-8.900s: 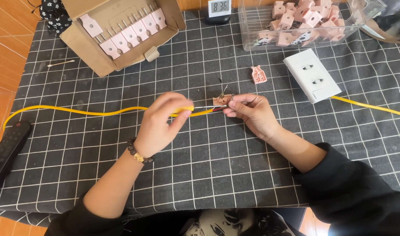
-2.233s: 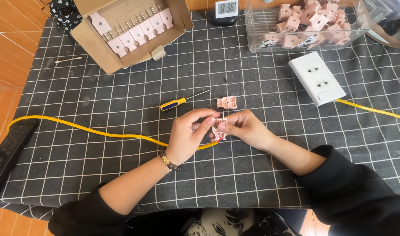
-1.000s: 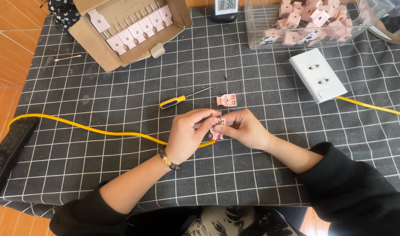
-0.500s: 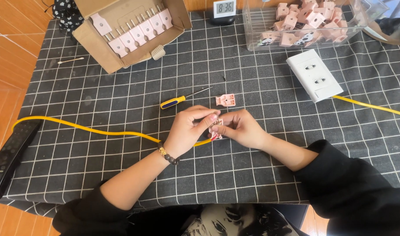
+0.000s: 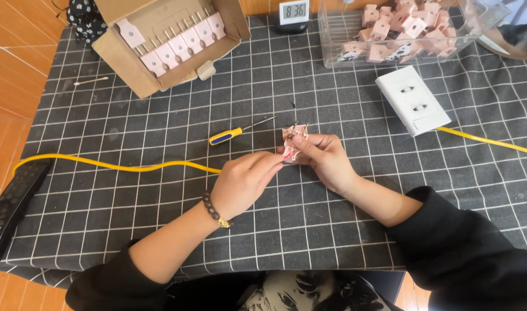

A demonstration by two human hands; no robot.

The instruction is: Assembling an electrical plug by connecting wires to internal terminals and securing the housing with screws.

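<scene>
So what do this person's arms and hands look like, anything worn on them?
Both hands are bare. The left hand has a dark brown beaded bracelet at the wrist, with its black sleeve pushed up the forearm. The right hand has a loose black sleeve reaching lower on the forearm.

Both forearms rise from the bottom edge and meet just above the frame's centre. The left hand [image 5: 243,181] is curled, knuckles up (a bead bracelet circles its wrist), fingertips pinched toward the right hand [image 5: 324,158], whose fingers are bent and closed at their tips.
</scene>
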